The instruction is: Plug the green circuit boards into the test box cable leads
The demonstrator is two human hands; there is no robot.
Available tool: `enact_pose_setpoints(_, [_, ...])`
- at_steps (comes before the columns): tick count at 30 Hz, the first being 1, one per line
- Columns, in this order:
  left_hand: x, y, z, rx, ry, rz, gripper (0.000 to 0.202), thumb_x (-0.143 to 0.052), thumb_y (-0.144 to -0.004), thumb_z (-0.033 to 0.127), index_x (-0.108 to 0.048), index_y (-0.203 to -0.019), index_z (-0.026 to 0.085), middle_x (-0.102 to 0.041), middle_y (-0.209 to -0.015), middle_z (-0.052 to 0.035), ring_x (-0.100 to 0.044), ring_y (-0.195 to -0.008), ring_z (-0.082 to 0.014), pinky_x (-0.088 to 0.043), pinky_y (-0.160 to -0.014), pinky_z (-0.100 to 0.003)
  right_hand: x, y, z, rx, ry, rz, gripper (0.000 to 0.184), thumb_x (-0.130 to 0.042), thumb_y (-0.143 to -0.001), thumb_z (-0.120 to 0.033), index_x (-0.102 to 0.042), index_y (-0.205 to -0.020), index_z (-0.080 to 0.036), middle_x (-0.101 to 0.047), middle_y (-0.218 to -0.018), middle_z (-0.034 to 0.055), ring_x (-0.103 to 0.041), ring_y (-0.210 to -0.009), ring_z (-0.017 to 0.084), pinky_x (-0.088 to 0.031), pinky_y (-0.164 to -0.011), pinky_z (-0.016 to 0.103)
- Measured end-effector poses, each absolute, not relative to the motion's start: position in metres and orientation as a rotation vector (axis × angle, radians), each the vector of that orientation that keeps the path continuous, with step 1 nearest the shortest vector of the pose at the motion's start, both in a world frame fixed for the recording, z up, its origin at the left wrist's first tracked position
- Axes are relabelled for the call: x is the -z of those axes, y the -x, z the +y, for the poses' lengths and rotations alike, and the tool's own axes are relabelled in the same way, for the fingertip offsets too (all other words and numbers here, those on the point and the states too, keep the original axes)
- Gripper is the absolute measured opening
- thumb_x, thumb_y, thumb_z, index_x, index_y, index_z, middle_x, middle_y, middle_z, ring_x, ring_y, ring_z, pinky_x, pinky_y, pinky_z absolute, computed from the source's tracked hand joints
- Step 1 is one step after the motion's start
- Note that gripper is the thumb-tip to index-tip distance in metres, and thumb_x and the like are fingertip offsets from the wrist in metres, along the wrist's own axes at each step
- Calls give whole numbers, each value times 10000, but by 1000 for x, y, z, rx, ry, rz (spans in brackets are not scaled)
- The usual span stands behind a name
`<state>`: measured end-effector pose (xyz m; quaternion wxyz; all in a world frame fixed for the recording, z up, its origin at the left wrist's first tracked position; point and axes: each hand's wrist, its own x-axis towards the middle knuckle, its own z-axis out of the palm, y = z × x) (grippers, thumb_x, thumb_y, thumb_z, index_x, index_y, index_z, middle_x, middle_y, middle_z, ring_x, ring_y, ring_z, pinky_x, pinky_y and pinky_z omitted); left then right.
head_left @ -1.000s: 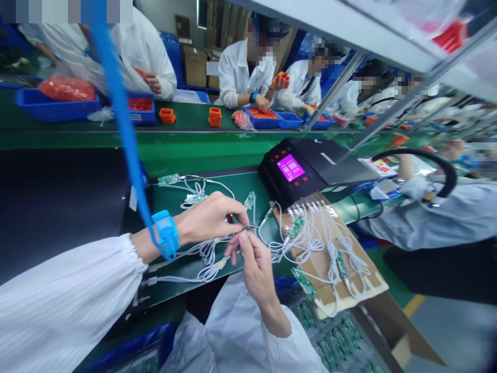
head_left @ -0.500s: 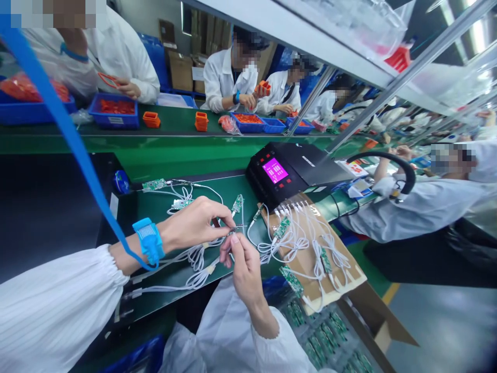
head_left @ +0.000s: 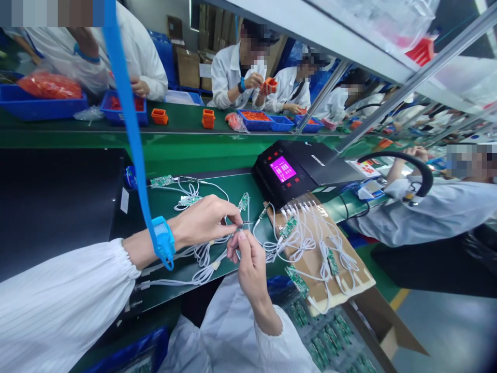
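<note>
My left hand (head_left: pixel 207 218), with a blue wrist strap (head_left: pixel 163 241), pinches a small thin part (head_left: pixel 246 223) seen edge-on; it looks like a circuit board. Just below it, my right hand (head_left: pixel 251 261) is closed in a pinch close to that part. What sits in the right fingertips is too small to make out. Around the hands lie green circuit boards on white cables: one board (head_left: pixel 243 202) behind the fingertips, another board (head_left: pixel 162 181) farther back. Bundled white cables (head_left: pixel 202 274) lie below my left wrist.
A black tester (head_left: pixel 295 168) with a lit pink screen stands behind right. Its cables spread over a cardboard sheet (head_left: pixel 349 290) with several boards. A tray of boards (head_left: pixel 322 336) is below. A large black box (head_left: pixel 58 202) stands left. Co-workers sit across the belt behind blue bins (head_left: pixel 42 109).
The view has shifted slightly, so most things appear farther right. Both hands keep their pinch at nearly the same spot over the bench. The blue strap cord has swung to a steeper angle.
</note>
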<state>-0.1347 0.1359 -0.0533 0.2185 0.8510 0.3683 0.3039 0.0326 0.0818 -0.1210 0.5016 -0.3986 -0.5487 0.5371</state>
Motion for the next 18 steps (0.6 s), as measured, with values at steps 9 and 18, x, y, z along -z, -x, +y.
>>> enact_pose_setpoints(9, [53, 134, 135, -820, -2369, 1025, 86, -717, -861, 83, -768, -859, 153, -787, -807, -16, -699, -700, -135, -463, -644, -233, 125, -32, 85, -1249, 979, -1363, 447, -452, -1064, -536, -505, -751, -222, -534, -662, -26, -438, -594, 113, -377, -588, 261])
enact_pose_setpoints(18, [54, 132, 136, -725, -2360, 1152, 87, -727, -844, 82, -766, -820, 156, -775, -781, -11, -689, -700, -146, -445, -641, -241, 120, -35, 94, -1336, 974, -1365, 417, -478, -1051, -535, -543, -787, -218, -549, -661, -30, -449, -583, 107, -389, -578, 250])
